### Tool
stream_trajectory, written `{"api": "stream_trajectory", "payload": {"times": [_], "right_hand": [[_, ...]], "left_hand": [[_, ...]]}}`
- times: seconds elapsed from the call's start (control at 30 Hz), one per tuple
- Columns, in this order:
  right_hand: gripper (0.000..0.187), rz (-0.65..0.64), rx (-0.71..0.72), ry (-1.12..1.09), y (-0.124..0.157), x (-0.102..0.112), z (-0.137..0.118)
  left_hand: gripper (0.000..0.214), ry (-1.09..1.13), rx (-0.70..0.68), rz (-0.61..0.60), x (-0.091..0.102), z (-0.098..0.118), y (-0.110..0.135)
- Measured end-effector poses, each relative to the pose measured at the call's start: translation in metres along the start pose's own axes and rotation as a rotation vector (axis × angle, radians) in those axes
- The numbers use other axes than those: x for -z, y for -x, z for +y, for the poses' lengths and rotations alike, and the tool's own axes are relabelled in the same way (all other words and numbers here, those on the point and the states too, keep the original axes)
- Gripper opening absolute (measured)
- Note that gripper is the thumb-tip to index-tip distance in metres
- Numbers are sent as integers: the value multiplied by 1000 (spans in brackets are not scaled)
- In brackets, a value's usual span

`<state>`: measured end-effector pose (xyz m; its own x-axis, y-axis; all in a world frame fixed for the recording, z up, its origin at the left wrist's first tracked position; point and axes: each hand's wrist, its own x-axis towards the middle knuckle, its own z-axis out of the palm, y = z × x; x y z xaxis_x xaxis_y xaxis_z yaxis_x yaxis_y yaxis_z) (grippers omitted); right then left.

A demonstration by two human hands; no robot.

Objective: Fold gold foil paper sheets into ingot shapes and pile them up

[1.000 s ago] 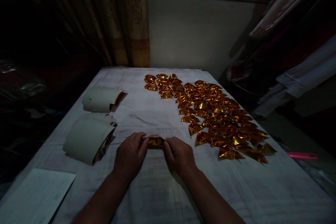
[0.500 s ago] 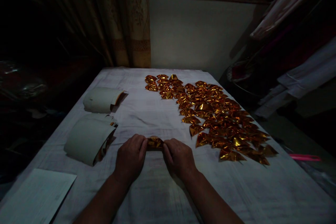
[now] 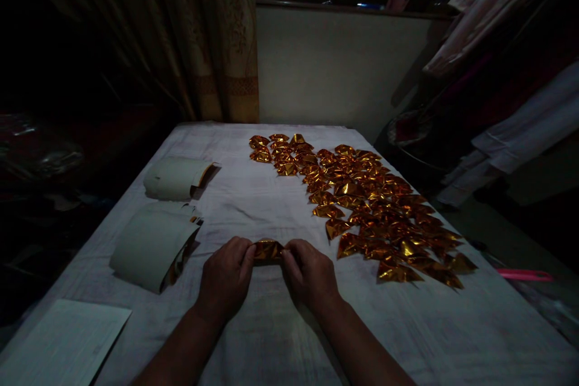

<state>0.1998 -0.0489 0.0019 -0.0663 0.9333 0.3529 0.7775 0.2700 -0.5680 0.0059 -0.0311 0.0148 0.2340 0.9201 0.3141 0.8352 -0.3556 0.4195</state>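
Between my two hands is a small folded gold foil paper piece (image 3: 268, 251), shiny and ingot-shaped, held low over the cloth-covered table (image 3: 271, 325). My left hand (image 3: 226, 277) is closed on its left end, the thumb pressed along the near side. My right hand (image 3: 311, 274) pinches the right end in the same way. Under the fingers both ends of the piece are hidden. To the right and farther back lie many similar folded gold foil pieces (image 3: 348, 202), spread close together.
Two curved stacks of pale-backed sheets, a far one (image 3: 176, 178) and a nearer one (image 3: 147, 244), lie at the left. A flat pale sheet (image 3: 66, 341) is at the near left corner. A curtain (image 3: 226, 42) and a wall (image 3: 335, 66) stand behind; clothes (image 3: 529, 120) hang at the right.
The whole view has shifted slightly, so the table sits a little lower. Both hands keep hold of the foil piece, whose folded top now looks more peaked and less rounded.
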Motion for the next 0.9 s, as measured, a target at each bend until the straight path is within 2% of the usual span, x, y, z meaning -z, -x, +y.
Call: {"api": "stream_trajectory", "payload": {"times": [0.1, 0.33, 0.5, 0.63, 0.7, 0.9], "right_hand": [[18, -12, -39, -14, -2, 3, -2], [14, -187, -52, 174, -22, 20, -18], [17, -120, -76, 367, -78, 24, -27], [25, -98, -91, 549, -138, 12, -26], [26, -93, -82, 571, -163, 4, -23], [28, -67, -45, 602, -209, -15, -5]], "left_hand": [[35, 15, 6, 28, 0, -1, -1], [34, 184, 78, 75, 5, -5, -6], [40, 386, 208, 173, 5, -15, -11], [47, 548, 330, 168, 1, -25, -12], [49, 615, 359, 167, -2, -29, -12], [55, 728, 455, 163, -8, -33, -11]]}}
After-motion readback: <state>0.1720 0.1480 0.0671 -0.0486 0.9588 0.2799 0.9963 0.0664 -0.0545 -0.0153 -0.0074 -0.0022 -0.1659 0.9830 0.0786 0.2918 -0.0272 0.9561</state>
